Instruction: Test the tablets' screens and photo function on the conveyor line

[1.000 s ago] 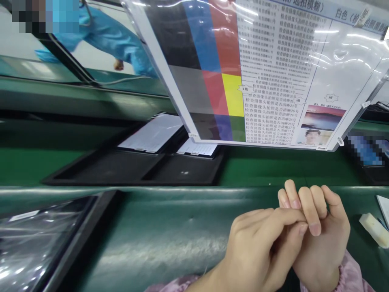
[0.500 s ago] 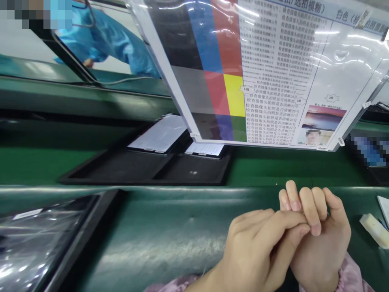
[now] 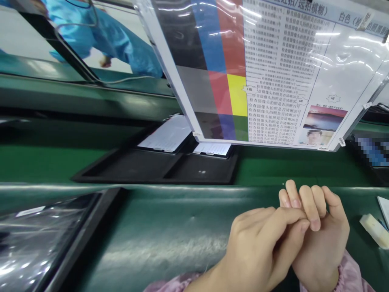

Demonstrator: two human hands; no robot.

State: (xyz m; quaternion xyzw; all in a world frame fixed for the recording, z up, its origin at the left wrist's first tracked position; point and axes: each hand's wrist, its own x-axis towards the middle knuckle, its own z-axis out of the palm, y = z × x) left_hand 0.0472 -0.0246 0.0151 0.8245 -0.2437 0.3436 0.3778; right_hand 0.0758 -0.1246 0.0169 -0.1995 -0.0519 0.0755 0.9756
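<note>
My left hand (image 3: 258, 239) is closed, its thumb and index finger pinched together against the curled fingers of my right hand. My right hand (image 3: 323, 239) is closed too, palm side towards me, with fingers bent over the left fingertips. Whether anything small sits between the touching fingertips is hidden. Both hands are above the green mat (image 3: 170, 227), with pink cuffs at the wrists. Behind them hangs a plastic-covered test chart (image 3: 273, 81) with colour blocks, rows of printed text and small pictures.
A black divided tray (image 3: 146, 166) holds two flat devices with lit white screens (image 3: 167, 134). Plastic-wrapped panels (image 3: 45, 239) lie in a black-edged tray at left. At right are a pale block (image 3: 375, 231) and another dark tray. A co-worker's blue sleeve (image 3: 127, 48) shows across the bench.
The view has shifted slightly, so the trays and chart appear a little further right. My hands keep nearly the same pose. The co-worker's hand shows further right and more fully.
</note>
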